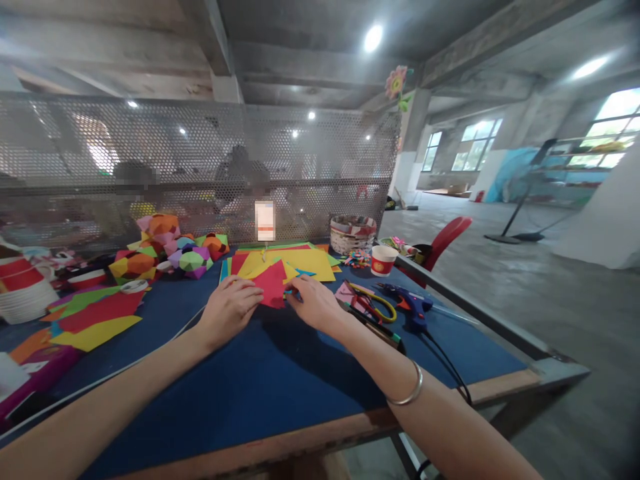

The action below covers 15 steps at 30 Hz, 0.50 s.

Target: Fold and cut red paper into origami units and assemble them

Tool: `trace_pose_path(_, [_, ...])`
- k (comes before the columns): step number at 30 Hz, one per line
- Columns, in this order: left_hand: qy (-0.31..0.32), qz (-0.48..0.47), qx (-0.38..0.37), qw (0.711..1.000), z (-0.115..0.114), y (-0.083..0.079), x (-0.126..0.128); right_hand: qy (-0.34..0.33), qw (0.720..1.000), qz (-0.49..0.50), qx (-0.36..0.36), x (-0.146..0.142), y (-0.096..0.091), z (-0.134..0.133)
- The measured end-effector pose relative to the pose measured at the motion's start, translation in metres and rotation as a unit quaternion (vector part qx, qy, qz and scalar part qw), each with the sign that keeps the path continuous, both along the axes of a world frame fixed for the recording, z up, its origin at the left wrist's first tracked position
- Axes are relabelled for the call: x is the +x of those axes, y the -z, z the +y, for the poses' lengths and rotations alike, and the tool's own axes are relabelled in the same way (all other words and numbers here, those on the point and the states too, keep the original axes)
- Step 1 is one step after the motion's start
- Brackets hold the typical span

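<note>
A sheet of red paper point(271, 285) is held up between my hands above the blue tabletop. My left hand point(233, 307) grips its left edge, thumb and fingers closed on it. At the paper's right edge, my right hand point(313, 300), with a metal bangle on the arm, pinches a small blue piece point(289, 291), whose kind is too small to tell. Just behind lies a stack of coloured paper with a yellow sheet point(310, 262) on top. Yellow-handled scissors point(383, 307) and a blue glue gun point(414, 303) lie right of my right hand.
Folded paper balls point(193, 260) sit at the back left, near stacked paper cups point(25, 290) and loose coloured sheets point(100, 310). A woven basket point(353, 235), small colourful bits point(357, 259) and a paper cup point(383, 261) stand back right. A perforated metal screen point(310, 173) borders the table.
</note>
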State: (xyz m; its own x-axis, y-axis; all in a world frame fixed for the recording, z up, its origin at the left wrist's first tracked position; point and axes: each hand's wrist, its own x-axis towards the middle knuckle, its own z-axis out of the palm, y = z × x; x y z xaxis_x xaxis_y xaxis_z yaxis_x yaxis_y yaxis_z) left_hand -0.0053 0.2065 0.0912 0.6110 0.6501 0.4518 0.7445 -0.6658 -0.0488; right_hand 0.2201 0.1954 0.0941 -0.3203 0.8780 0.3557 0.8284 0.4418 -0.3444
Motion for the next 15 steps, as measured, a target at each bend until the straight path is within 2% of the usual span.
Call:
trace_pose_path(7, [-0.025, -0.048, 0.018, 0.998, -0.007, 0.013, -0.002, -0.042, 0.999, -0.02, -0.001, -0.002, 0.009, 0.003])
trace_pose_path(11, [-0.026, -0.097, -0.017, 0.995, -0.009, 0.019, -0.004, -0.062, 0.998, -0.02, 0.002, -0.002, 0.014, 0.005])
trace_pose_path(15, [-0.008, -0.147, -0.067, 0.987, -0.013, 0.017, -0.007, -0.078, 0.997, -0.011, 0.014, -0.003, 0.019, 0.007])
